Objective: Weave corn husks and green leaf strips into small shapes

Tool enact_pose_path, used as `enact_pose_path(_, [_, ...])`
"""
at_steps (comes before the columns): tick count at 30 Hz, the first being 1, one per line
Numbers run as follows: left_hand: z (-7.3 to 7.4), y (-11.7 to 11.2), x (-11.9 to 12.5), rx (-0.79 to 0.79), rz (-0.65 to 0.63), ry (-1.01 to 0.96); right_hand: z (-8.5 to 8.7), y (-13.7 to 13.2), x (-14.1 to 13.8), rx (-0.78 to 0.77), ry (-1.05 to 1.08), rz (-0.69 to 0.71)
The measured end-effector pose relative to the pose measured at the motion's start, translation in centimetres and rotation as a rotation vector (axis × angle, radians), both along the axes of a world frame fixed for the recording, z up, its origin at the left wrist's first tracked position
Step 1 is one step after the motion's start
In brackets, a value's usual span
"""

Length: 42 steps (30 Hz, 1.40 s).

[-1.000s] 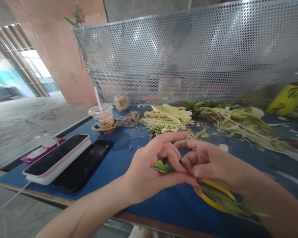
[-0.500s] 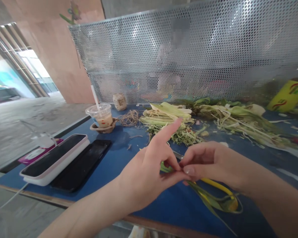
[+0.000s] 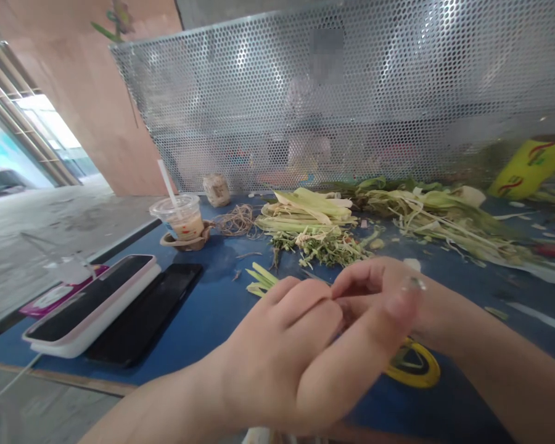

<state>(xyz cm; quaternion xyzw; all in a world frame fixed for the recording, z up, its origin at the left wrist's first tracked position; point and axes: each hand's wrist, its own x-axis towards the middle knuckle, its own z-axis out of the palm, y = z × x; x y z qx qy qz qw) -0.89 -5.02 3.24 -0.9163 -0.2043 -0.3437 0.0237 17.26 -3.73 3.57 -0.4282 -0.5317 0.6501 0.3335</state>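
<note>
– Where do the green stalks (image 3: 260,280) sit against your fingers?

– They poke out just past the curled knuckles of my left hand (image 3: 277,354), near the centre of the frame. Their other ends are hidden behind it.

– Are you gripping them?

– I can't tell. My left fingers are folded in, the thumb stuck out to the right, and the back of the hand covers the rest. My right hand (image 3: 393,274) has its fingers bent narrow, tips close against the left ones; what they pinch, if anything, I can't see. Just below it, lower right of centre, a yellow loop (image 3: 431,372) shows.

– And the table (image 3: 213,308)?

– Blue. From the left: a purple packet (image 3: 50,300), a pink-edged white case (image 3: 92,302), a black phone (image 3: 148,314) beside it, a lidded cup (image 3: 185,226) in a brown holder (image 3: 195,242), and tangled twine (image 3: 238,221). Mid-frame, pale strips (image 3: 305,209) lie behind leafy scraps (image 3: 328,246); further right spread long leaves (image 3: 425,209), then a tilted yellow tube (image 3: 531,166) at the edge.

– What's around you?

– Grey floor (image 3: 9,240) far left, a pinkish wall (image 3: 74,92) upper left, then a metal screen (image 3: 240,105) full of holes across the top.
</note>
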Motion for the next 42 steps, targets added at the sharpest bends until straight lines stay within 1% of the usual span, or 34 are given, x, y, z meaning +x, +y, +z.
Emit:
enact_pose_path(2, [0.2, 0.0, 0.2, -0.057, 0.033, -0.058, -0.1, 0.1, -0.1, 0.024, -0.009, -0.018])
enact_pose_path(4, [0.3, 0.1, 0.3, -0.191, 0.095, -0.188, -0.2, 0.2, -0.2, 0.074, -0.012, -0.057])
enact_pose_path(6, [0.5, 0.4, 0.2, -0.334, 0.157, -0.291, -0.3, 0.3, -0.3, 0.121, 0.044, -0.099])
enact_pose_path(10, [0.9, 0.9, 0.1, -0.524, 0.249, -0.336, -0.5, 0.5, -0.6, 0.23, 0.173, -0.161])
enact_pose_path(12, [1.0, 1.1, 0.0, -0.586, 0.261, -0.351, -0.6, 0.5, -0.7, 0.273, 0.186, -0.165])
enact_pose_path(14, [1.1, 1.2, 0.0, -0.618, 0.244, -0.376, -0.6, 0.5, -0.8, 0.295, 0.175, -0.166])
enact_pose_path(18, [1.1, 1.1, 0.0, -0.582, 0.22, -0.424, -0.6, 0.5, -0.8, 0.307, 0.109, -0.185])
enact_pose_path(23, [0.7, 0.9, 0.0, -0.486, 0.222, -0.403, -0.5, 0.5, -0.6, 0.306, 0.009, -0.194])
enact_pose_path(25, [0.5, 1.0, 0.1, -0.411, 0.181, -0.414, -0.6, 0.5, -0.6, 0.259, 0.038, -0.199])
enact_pose_path(29, [0.1, 1.1, 0.4, -0.256, 0.097, -0.388, -0.9, 0.7, -0.7, 0.14, 0.192, -0.195])
enact_pose_path(31, [0.1, 1.2, 0.4, -0.24, 0.126, -0.396, -1.1, 0.8, -0.9, 0.105, 0.26, -0.201])
enact_pose_path(32, [0.2, 1.2, 0.3, -0.262, 0.161, -0.407, -1.2, 0.9, -0.9, 0.098, 0.288, -0.207])
enact_pose_path(33, [0.3, 1.3, 0.2, -0.306, 0.198, -0.416, -1.3, 0.9, -1.0, 0.099, 0.317, -0.211])
enact_pose_path(35, [0.5, 1.5, 0.2, -0.452, 0.237, -0.414, -1.4, 0.9, -1.2, 0.12, 0.371, -0.212])
enact_pose_path(36, [0.6, 1.6, 0.1, -0.54, 0.231, -0.41, -1.5, 0.9, -1.3, 0.139, 0.394, -0.209])
enact_pose_path(39, [0.8, 1.9, 0.2, -0.786, 0.158, -0.44, -1.5, 0.8, -1.5, 0.196, 0.411, -0.194])
enact_pose_path(42, [0.9, 2.1, 0.2, -0.954, 0.103, -0.477, -1.3, 0.7, -1.4, 0.208, 0.368, -0.171])
